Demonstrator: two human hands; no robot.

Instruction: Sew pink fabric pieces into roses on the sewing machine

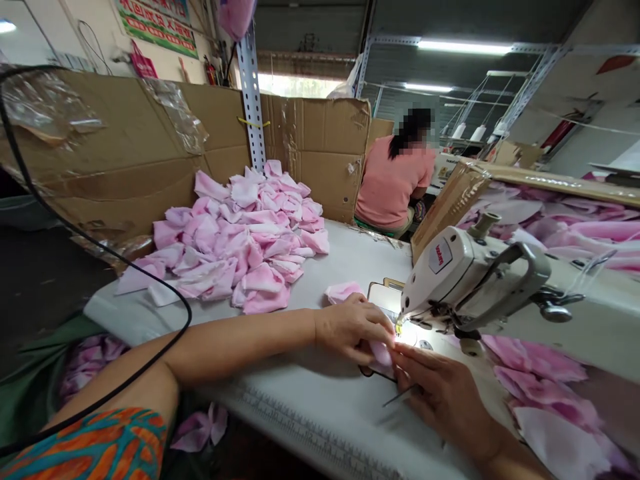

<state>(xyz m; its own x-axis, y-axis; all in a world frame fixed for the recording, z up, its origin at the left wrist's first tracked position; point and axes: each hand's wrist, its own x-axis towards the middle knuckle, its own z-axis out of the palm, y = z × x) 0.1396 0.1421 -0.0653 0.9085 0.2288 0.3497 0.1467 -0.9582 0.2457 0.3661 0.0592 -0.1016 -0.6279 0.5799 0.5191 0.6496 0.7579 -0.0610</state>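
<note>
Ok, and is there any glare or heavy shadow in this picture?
Head view: glare whitens the spot under the sewing machine, by the left hand and right hand; head view: the ceiling light is blown white; head view: the floor at left is very dark.

The left hand (356,328) partly hides pink cloth (382,353); the sewing machine (463,270) runs off-frame right.

we get a dim room, lit by a ceiling tube (465,47) and a washed-out window (295,87). a harsh glow whitens the spot beneath the sewing machine (455,270). tape (183,119) glints, wide-angle stretch bends the edges, and coarse pixels mask a person's head (415,127).
</note>
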